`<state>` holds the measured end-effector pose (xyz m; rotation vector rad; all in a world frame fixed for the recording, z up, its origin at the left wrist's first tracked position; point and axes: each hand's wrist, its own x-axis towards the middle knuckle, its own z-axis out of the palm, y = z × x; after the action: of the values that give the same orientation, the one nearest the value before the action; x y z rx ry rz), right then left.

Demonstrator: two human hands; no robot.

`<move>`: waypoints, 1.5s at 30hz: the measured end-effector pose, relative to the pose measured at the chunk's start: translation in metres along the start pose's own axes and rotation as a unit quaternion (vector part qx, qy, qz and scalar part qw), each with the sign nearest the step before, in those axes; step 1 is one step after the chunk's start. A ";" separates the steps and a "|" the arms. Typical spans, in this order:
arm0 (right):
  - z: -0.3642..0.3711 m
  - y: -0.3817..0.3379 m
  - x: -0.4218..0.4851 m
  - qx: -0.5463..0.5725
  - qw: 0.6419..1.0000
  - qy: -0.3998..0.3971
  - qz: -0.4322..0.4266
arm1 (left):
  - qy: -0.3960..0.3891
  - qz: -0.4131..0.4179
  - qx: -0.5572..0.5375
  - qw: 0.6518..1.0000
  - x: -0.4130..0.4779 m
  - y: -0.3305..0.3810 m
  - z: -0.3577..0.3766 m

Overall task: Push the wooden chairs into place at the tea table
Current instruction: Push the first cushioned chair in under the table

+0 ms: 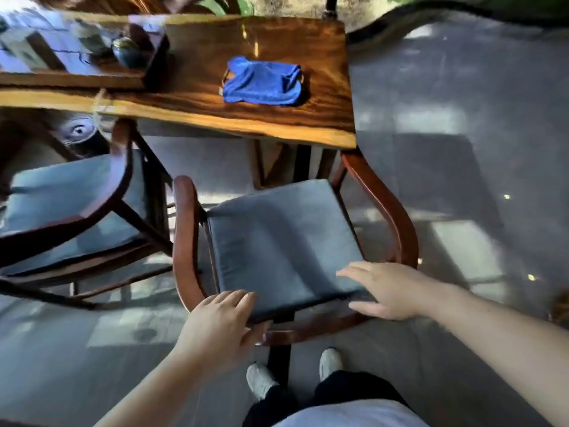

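I have both hands at the curved back rail (311,329) of the near chair (277,241); my left hand (220,318) lies on the rail's left bend, fingers spread and draped over the wood, thumb hooking its near edge, so that grip is loose, not closed; my right hand (389,291) hangs flat and open at the right bend, fingers splayed over the back of the grey cushion (277,235), clamping nothing. The chair stands straight ahead of my hands, its far armrest tips at the edge of the counter (277,121), the seat not yet under it; a second chair (77,211) sits off beyond my left hand, skewed; a blue cloth (261,81) lies on the counter past the chair. I judge the frame solid hardwood, stiff and fairly heavy, likely to drag on the floor; the cushion looks soft and loose, so pushing on it would only shift it; I would take the rail at both bends and push evenly.
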<state>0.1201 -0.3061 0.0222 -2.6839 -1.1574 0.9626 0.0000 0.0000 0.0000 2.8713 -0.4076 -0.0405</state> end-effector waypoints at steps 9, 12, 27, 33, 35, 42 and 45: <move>0.035 0.044 -0.027 -0.017 1.000 -0.017 -0.013 | -0.059 0.011 0.010 0.998 -0.004 0.027 0.047; 0.046 0.059 -0.022 -0.007 1.000 -0.006 -0.024 | -0.109 0.009 0.042 0.993 -0.001 0.038 0.067; 0.089 0.080 0.000 0.005 0.989 0.148 -0.014 | -0.129 0.004 0.034 0.991 0.008 0.025 0.088; 0.095 0.042 0.016 -0.001 0.986 0.165 -0.019 | -0.127 0.029 0.046 0.990 -0.006 -0.014 0.075; 0.095 0.025 0.023 -0.002 0.984 0.179 -0.016 | -0.121 0.042 0.052 0.990 -0.008 -0.032 0.065; 0.089 -0.024 0.057 0.011 0.983 0.181 0.026 | -0.118 0.081 0.013 0.990 -0.003 -0.098 0.045; 0.086 -0.039 0.073 0.015 0.982 0.182 0.040 | -0.132 0.091 0.019 0.987 0.006 -0.123 0.038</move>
<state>0.0849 -0.2442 -0.0735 -2.7413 -0.9571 0.4589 0.0364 0.1042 -0.0661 2.8590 -0.7255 -0.3884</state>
